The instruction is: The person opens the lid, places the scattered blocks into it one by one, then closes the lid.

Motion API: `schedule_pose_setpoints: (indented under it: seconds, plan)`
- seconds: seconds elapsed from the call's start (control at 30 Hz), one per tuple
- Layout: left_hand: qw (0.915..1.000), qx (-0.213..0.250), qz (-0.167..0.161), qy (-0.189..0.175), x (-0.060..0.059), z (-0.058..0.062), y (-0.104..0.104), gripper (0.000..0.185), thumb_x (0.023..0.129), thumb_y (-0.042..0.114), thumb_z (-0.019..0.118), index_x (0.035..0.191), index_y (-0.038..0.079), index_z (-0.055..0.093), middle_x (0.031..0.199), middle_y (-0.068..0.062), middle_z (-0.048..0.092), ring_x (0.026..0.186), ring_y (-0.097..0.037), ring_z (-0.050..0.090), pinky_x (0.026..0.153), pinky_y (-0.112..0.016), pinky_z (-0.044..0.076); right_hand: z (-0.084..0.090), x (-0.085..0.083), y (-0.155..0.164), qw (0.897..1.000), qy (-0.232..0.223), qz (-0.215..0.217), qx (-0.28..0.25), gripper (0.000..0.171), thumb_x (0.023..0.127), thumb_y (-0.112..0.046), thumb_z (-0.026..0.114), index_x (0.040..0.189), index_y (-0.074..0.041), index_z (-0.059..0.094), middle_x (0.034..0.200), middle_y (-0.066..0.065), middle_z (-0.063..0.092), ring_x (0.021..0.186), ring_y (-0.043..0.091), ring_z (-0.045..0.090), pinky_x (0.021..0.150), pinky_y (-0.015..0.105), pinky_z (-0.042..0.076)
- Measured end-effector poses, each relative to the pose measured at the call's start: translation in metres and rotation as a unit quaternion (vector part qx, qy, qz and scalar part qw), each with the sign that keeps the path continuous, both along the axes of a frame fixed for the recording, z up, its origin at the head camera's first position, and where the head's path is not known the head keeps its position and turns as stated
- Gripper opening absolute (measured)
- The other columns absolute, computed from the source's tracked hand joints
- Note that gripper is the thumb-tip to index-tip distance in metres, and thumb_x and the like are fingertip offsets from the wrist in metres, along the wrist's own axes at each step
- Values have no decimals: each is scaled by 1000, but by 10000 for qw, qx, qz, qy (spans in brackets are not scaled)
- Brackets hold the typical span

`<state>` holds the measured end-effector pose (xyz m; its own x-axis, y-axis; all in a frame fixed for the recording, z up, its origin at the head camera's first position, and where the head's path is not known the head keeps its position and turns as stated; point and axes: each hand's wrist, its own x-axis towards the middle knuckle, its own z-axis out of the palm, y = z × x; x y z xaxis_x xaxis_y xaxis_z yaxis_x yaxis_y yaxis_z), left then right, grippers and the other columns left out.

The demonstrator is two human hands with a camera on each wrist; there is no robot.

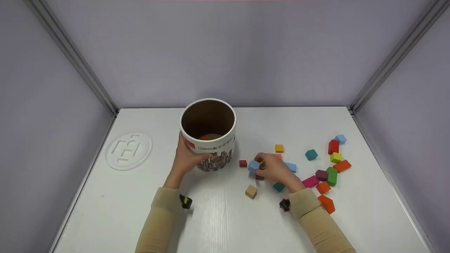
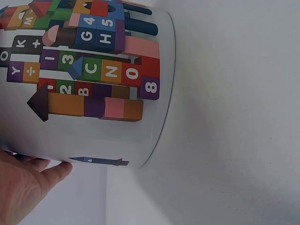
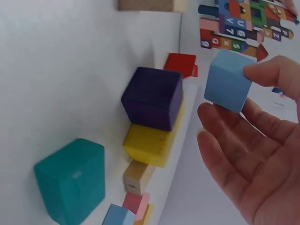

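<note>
A tall white cylindrical bucket [image 1: 214, 154] with printed block pictures stands at the back of the table, its top uncovered. Some orange blocks [image 1: 208, 136] show at its bottom. My left hand [image 1: 186, 158] grips the bucket's near left side, thumb across the front. In my right hand [image 1: 276, 168], a light blue block [image 3: 229, 79] is pinched between thumb and fingers, just above the table. Below it in the right wrist view sit a dark purple block [image 3: 152, 98], a yellow block [image 3: 150, 143] and a teal block [image 3: 72, 180]. A small red block [image 1: 243, 163] lies between bucket and right hand.
A clear round lid [image 1: 129, 151] lies on the left of the white table [image 1: 140, 200]. Several coloured blocks are scattered at the right, among them a green block [image 1: 332, 176] and an orange block [image 1: 327, 204]. A plain wooden block [image 1: 251, 191] sits in front of the right hand.
</note>
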<state>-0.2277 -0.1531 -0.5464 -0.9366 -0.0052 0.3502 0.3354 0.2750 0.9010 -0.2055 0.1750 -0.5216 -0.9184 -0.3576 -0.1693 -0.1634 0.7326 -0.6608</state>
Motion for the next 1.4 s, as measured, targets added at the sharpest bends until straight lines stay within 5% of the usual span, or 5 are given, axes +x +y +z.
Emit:
schedule_pose_setpoints:
  seconds: [0.37,0.73,0.93,1.2,1.4]
  plan:
    - [10000,49,49,-51,10,16,3,129,54,28,99,154,13,18,145,-15,42,131,-33,41,113,-46,31,34,-6,11,9871,600,-538,-1386,37,88,-8,68,124,-4,57,121,12,57,106,27,61,90,41,55]
    - [10000,89,-36,0,0,-1,-1,131,55,35,98,155,14,16,147,-11,41,133,-31,40,114,-43,29,87,-15,-9,9498,1851,-681,-2427,41,86,-2,72,124,-2,57,121,11,58,106,22,59,88,33,56]
    - [9999,151,-78,26,2,2,1,129,55,30,98,154,15,17,147,-14,40,133,-33,39,113,-45,30,113,-21,-30,9374,2306,-490,-2562,39,85,-6,75,121,-4,61,117,8,59,104,21,58,85,38,57]
    - [9997,195,-174,-17,19,32,4,122,60,17,97,153,13,19,143,1,43,130,-19,43,113,-40,32,131,-28,-59,9330,2711,-35,-2365,34,85,-10,78,116,-5,65,111,6,60,99,21,58,77,36,59]
    - [9997,171,-180,10,16,27,3,122,60,17,96,153,5,18,142,-6,44,127,-20,45,111,-42,35,129,-33,-81,9356,2850,310,-2059,32,84,-10,78,114,-4,67,108,6,59,95,23,58,72,33,58]
